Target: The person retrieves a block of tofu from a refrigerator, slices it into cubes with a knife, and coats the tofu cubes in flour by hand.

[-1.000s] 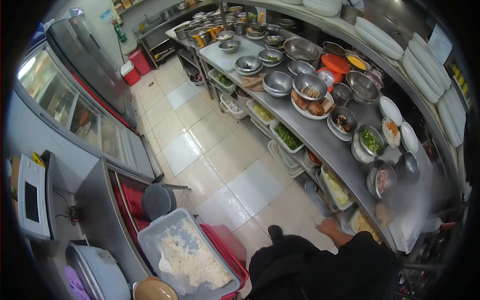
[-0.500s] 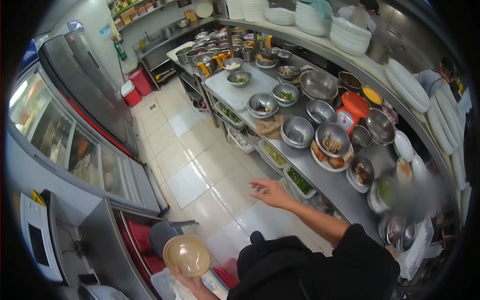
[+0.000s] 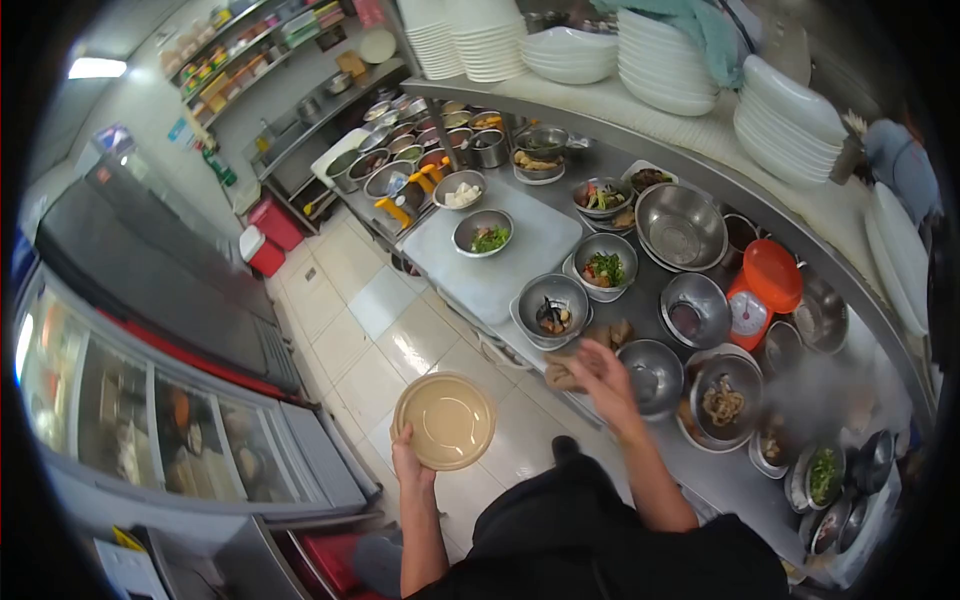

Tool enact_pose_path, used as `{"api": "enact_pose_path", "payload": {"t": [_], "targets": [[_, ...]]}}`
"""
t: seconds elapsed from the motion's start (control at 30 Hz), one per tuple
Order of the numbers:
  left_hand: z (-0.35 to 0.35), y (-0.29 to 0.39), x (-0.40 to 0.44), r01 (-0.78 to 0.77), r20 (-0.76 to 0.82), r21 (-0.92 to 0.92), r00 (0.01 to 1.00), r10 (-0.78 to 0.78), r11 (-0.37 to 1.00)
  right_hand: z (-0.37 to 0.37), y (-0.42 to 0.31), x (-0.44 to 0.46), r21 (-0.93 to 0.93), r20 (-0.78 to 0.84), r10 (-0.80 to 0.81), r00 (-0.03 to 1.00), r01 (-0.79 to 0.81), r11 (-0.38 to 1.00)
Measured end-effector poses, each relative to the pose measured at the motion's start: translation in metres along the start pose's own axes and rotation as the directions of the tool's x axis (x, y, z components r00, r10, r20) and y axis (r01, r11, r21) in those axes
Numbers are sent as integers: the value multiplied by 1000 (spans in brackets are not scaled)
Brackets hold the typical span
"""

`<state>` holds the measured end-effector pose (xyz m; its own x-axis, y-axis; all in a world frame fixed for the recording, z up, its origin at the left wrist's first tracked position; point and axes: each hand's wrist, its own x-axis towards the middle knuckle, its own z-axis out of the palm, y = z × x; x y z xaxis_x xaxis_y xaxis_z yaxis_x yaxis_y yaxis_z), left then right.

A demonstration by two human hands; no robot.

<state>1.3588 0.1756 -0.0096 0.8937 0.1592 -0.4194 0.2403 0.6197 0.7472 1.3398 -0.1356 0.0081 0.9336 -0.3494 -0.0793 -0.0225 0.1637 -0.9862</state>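
My left hand (image 3: 408, 460) grips a round, shiny beige bowl (image 3: 445, 422) by its near left rim, and the bowl's inside holds no food that I can see. At the edge of the steel counter, my right hand (image 3: 603, 378) has its fingers closed on a crumpled brown cloth (image 3: 561, 374). The hand covers part of this cloth. Beside it are a steel bowl with dark pieces (image 3: 552, 312) on the left and a bare steel bowl (image 3: 650, 378) on the right.
Along the steel counter stand a white cutting board (image 3: 430, 240), a bowl of chopped greens (image 3: 483, 234), an orange scale (image 3: 752, 305) and several food bowls. White plates (image 3: 665, 65) are stacked on the shelf above. A glass-door fridge (image 3: 185, 400) stands left, across the tiled floor (image 3: 375, 300).
My left hand has lifted the beige bowl up and to the right. My right hand has moved from over the floor to the brown cloth. The view has shifted towards the counter.
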Motion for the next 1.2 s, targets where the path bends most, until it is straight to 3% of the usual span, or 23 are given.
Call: {"api": "enact_pose_path", "payload": {"t": [0.03,0.1,0.17,0.27,0.33,0.37,0.43,0.47,0.53,0.57,0.67,0.7,0.77,0.8,0.87,0.93,1.0,1.03,1.07,1.1,1.13,1.17,1.2], "targets": [[18,9,17,5,7,34,1000,-6,999,22,-1,30,111,16,67,998,-68,991],[36,24,52,13,26,91,1000,-15,996,65,-6,88,78,-33,182,983,-179,981],[48,33,89,18,51,110,998,-24,994,102,36,169,-89,-114,121,986,-131,987],[63,42,160,-14,93,115,996,3,993,149,77,268,-211,-288,139,948,-204,956],[77,43,210,-88,99,211,993,69,973,165,75,308,-300,-429,231,873,-379,875],[88,46,230,-71,119,223,992,46,972,164,73,317,-289,-457,232,859,-390,874],[109,45,267,-50,136,345,991,3,937,148,70,324,-46,-288,395,873,-424,904],[117,42,292,1,114,388,992,-49,922,144,73,327,-34,-330,395,857,-429,902],[147,27,332,43,237,393,960,-147,919,136,65,329,30,-549,268,792,-301,953],[154,21,343,67,318,411,924,-212,909,129,53,323,-78,-579,245,777,-353,932],[203,-16,377,158,274,537,896,-349,829,109,39,317,-451,-678,30,734,-448,772],[211,-44,396,126,321,532,885,-336,837,106,46,317,-480,-676,-69,734,-367,797],[246,-54,407,19,428,647,818,-384,762,113,50,321,-520,-742,-176,647,-391,760],[260,-46,411,21,422,634,828,-369,773,117,54,322,-518,-761,-178,624,-419,745],[279,-25,406,169,414,702,694,-589,692,128,49,331,-523,-778,-183,601,-459,718],[262,-12,429,223,372,714,683,-629,664,148,39,332,-422,-866,-112,488,-591,687],[248,0,453,257,342,755,630,-697,603,166,27,336,-373,-892,-83,444,-621,689],[244,7,466,322,314,682,682,-661,656,170,26,335,-351,-898,-57,436,-634,689],[239,14,478,379,270,593,738,-618,711,159,54,335,-456,-872,-224,436,-553,697],[242,19,488,381,270,600,732,-626,704,165,54,338,-448,-877,-222,426,-561,696],[248,22,495,293,345,590,751,-563,753,172,52,342,-137,-928,62,366,-491,860],[252,22,498,209,429,583,742,-515,785,179,51,338,215,-885,344,314,-378,900],[249,18,506,213,455,615,690,-563,759,181,60,333,350,-770,469,434,-326,878]]}}
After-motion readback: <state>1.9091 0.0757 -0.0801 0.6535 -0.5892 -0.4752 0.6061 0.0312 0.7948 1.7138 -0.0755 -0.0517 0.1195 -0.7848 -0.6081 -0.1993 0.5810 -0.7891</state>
